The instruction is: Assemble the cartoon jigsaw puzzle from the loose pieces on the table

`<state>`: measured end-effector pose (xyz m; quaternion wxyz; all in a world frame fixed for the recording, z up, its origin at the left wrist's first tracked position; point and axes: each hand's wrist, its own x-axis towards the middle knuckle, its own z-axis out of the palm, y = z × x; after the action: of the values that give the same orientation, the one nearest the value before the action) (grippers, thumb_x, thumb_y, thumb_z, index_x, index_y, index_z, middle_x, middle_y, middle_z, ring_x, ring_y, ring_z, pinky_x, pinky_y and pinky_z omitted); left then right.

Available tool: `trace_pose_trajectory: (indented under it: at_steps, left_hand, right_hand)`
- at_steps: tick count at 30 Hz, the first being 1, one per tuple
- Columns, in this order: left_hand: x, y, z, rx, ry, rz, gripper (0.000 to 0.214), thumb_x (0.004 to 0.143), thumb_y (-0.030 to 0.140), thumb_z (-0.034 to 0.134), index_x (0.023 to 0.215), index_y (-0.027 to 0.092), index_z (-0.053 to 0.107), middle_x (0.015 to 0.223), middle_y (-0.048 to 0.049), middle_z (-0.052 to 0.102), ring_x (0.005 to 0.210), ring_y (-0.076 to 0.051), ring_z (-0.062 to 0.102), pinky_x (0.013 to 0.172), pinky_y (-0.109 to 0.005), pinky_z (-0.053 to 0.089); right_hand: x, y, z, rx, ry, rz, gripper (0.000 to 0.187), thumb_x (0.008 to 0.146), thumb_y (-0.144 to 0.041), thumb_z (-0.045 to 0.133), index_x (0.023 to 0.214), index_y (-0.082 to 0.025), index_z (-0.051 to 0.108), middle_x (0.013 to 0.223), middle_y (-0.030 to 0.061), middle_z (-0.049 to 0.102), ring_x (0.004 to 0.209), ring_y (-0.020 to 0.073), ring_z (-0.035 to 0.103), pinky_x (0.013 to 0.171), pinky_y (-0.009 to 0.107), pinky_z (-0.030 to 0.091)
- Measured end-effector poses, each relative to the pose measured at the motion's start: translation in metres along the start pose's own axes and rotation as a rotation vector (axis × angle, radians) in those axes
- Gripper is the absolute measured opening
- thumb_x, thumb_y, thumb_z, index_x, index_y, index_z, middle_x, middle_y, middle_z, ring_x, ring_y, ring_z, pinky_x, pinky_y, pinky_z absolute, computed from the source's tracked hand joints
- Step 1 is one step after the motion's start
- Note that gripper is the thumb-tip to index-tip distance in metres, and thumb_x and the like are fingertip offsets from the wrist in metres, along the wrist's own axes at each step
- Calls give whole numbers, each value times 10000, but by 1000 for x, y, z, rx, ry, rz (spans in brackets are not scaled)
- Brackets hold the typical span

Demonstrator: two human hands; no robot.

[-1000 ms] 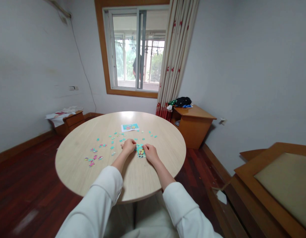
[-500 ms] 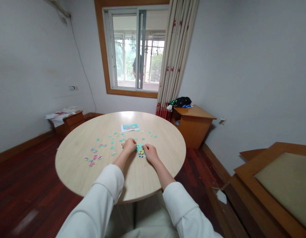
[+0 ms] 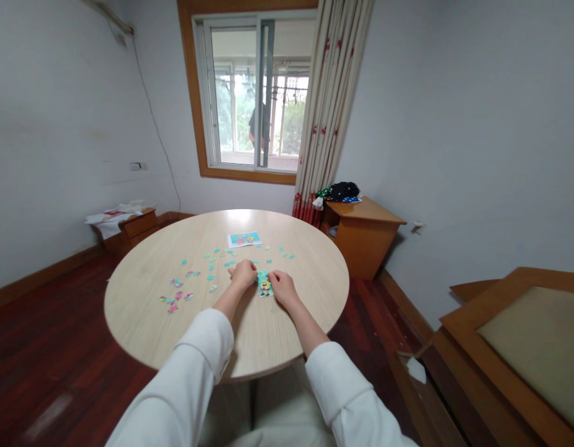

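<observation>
L hand (image 3: 243, 274) is held w/ bent fingertips at approx. the 10 o'clock edge of the part-assembled puzzle (image 3: 265, 285); whether a pc. is pinched there can't be told. R hand (image 3: 283, 288) is placed at its 2 o'clock side, thumb & forefinger close tog., tips resting at the edge; whether they're clamped on it can't be told either. The puzzle, teal w/ a yellow figure, is set betw. both hands, flat on the round table (image 3: 142, 329), approx. 3 o'clock of centre. Loose teal pcs. (image 3: 211, 277) are scattered from 10 to 1 o'clock; pink pcs. (image 3: 172, 308) are grouped twd. 9. A printed sheet (image 3: 244, 239) is laid twd. 12. Off the table, a wood cabinet (image 3: 361, 242) topped w/ dark cloth (image 3: 345, 190) is seen at 2 o'clock, a curtain (image 3: 331, 105) at 1, a window (image 3: 235, 112) at 12.
</observation>
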<state>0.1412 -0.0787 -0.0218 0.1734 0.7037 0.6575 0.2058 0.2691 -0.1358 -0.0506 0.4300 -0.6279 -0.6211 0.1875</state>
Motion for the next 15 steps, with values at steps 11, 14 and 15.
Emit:
trace_pose_trajectory:
  at_steps: [11,14,15]
  left_hand:
    - [-2,-3,1,119,47,110,202,771,167,534,875,217,700,1016,-105,712,1038,-292,596,903,-438,329]
    - [-6,-2,-1,190,28,190,251,788,135,485,834,210,720,1031,-115,690,1042,-302,584,878,-434,333]
    - [-7,-2,-1,201,22,212,269,792,123,470,829,207,723,1027,-117,685,1038,-300,582,872,-429,332]
  right_hand:
    - [0,0,0,-7,12,-4,286,868,-225,456,741,-170,706,775,36,718,706,131,587,631,208,376]
    - [0,0,-1,-11,9,-5,284,868,-233,461,730,-166,699,769,38,715,705,133,585,626,209,369]
    - [0,1,-1,-11,11,-5,283,868,-232,460,733,-167,700,773,39,715,712,134,587,631,210,369]
